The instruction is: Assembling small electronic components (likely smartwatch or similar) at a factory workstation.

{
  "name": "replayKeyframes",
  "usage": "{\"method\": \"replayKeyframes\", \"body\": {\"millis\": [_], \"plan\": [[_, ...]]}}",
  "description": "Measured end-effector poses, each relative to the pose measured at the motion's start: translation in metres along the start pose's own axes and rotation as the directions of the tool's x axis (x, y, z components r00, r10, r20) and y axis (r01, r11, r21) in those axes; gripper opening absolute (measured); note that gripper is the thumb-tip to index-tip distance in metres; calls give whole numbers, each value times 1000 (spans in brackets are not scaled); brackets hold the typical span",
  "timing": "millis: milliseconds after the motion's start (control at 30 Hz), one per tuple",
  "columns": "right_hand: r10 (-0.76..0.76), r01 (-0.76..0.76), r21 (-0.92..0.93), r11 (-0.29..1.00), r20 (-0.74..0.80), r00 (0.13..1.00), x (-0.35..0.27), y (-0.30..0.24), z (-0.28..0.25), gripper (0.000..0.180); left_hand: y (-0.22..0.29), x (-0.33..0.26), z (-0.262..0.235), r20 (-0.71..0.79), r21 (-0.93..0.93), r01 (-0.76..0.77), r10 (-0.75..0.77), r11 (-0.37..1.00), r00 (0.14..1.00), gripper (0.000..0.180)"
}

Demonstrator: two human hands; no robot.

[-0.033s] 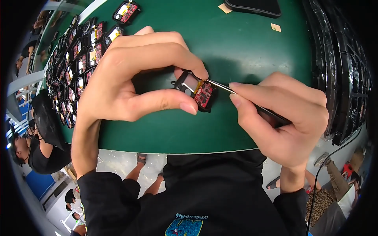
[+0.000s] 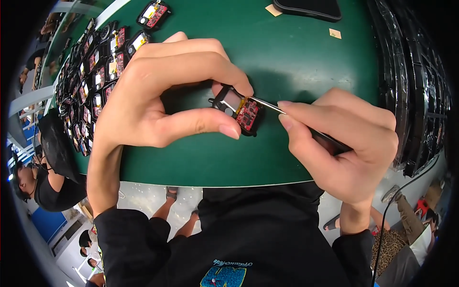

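Note:
Between the thumb and fingers of my left hand (image 2: 158, 95) is a small open black device housing (image 2: 224, 112). A red circuit board (image 2: 248, 115) shows in its right half, with a silvery battery (image 2: 233, 99) beside it and some yellow tape between. My left fingertips hide its upper edge, and the thumb covers part of the near side. My right hand (image 2: 349, 138) is closed on slim metal tweezers (image 2: 270, 105) with a dark rear part. Their tip reaches the housing's upper edge near the board, close to my left index fingertip; exact contact is too small to make out.
Many similar open housings (image 2: 98, 76) crowd the left of the green table (image 2: 215, 165); one more housing (image 2: 154, 15) lies apart at the top. A black case (image 2: 308, 8) and small paper pieces (image 2: 335, 33) lie far off. Black plastic-wrapped trays (image 2: 406, 86) line the right. Other people sit beyond.

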State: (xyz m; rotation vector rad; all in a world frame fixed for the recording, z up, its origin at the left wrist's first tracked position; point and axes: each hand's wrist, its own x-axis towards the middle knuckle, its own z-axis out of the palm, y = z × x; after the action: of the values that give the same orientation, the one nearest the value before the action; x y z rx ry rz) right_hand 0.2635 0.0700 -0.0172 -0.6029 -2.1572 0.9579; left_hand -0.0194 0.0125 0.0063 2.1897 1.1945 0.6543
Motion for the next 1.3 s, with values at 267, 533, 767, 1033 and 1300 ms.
{"method": "replayKeyframes", "body": {"millis": [267, 533, 767, 1033, 1300], "plan": [[-7, 6, -69, 998, -8, 1000, -1, -8, 3, 24, 1, -4, -1, 5, 30, 5, -5, 1000, 1000, 62], [89, -86, 26, 996, -214, 973, 6, -6, -3, 19, 15, 6, -4, -9, 149, 20, -19, 989, 1000, 63], [95, -65, 129, 990, -243, 965, -2, -4, -2, 15, 20, 2, -8, -153, 74, 170, -157, 983, 976, 53], [92, -55, 181, 982, -203, 975, -11, 1, 1, 17, 29, 152, -63, -305, -82, -31, 5, 996, 952, 50], [39, -19, 131, 991, -157, 987, -5, 1, 5, 16, -29, 373, -53, -92, 329, -246, 290, 912, 953, 53]]}}
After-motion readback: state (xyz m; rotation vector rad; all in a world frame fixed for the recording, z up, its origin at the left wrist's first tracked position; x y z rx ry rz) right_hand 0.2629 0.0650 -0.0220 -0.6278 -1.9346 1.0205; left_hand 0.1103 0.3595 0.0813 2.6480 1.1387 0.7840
